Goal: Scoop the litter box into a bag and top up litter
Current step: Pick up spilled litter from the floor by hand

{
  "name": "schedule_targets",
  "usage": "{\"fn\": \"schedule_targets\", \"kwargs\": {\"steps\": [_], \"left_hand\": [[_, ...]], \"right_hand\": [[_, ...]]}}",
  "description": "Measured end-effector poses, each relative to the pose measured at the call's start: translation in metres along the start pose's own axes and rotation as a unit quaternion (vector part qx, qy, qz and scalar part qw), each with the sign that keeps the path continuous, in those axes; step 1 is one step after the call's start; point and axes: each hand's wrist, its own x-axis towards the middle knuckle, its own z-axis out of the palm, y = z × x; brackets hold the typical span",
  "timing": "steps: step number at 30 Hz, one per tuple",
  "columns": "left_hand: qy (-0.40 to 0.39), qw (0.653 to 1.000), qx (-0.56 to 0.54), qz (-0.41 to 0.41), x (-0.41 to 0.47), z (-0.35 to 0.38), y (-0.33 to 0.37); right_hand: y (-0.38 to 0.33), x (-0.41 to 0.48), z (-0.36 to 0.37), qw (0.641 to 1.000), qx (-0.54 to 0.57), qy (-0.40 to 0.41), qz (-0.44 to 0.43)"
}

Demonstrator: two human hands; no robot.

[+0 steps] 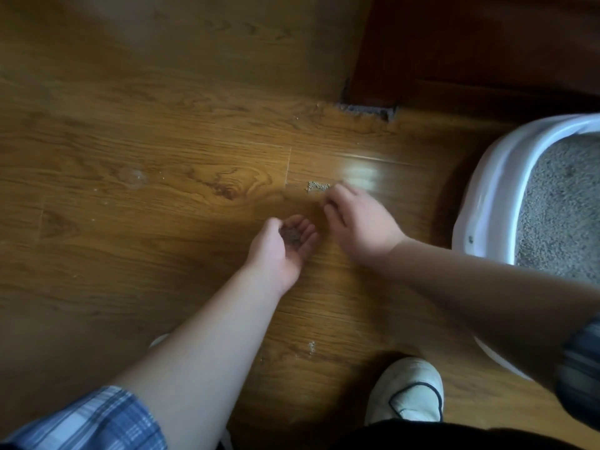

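The white litter box point(487, 196) stands at the right edge, filled with grey litter point(558, 203). A small patch of spilled litter grains point(316, 186) lies on the wooden floor. My left hand point(285, 245) is palm up and cupped, carrying a little heap of grey grains point(292, 236) in the palm. My right hand point(354, 219) reaches palm down to the floor, its fingertips right beside the spilled patch. Its fingers are blurred. No bag or scoop is in view.
Dark wooden furniture point(454, 50) stands at the back right, with a notch of grey dust point(367, 110) at its base. A few more grains point(311, 347) lie on the floor near my white shoe point(406, 391). Pale smudges point(133, 177) mark the floor at left.
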Motion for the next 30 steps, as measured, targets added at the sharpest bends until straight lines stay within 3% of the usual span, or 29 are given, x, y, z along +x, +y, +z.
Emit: {"fn": "schedule_targets", "kwargs": {"steps": [3, 8, 17, 30], "left_hand": [[0.007, 1.000, 0.013, 0.015, -0.001, -0.004, 0.009], [0.005, 1.000, 0.011, 0.019, -0.003, -0.003, 0.011], [0.019, 1.000, 0.002, 0.013, 0.000, 0.000, 0.013], [0.012, 1.000, 0.021, 0.017, -0.003, 0.005, 0.017]], "right_hand": [[0.017, 0.015, -0.011, 0.970, -0.235, -0.041, 0.054], [0.024, 0.039, -0.003, 0.935, -0.347, -0.064, 0.019], [0.025, 0.052, 0.004, 0.920, -0.380, -0.045, -0.086], [0.021, 0.056, -0.001, 0.907, -0.387, -0.099, -0.132]]}}
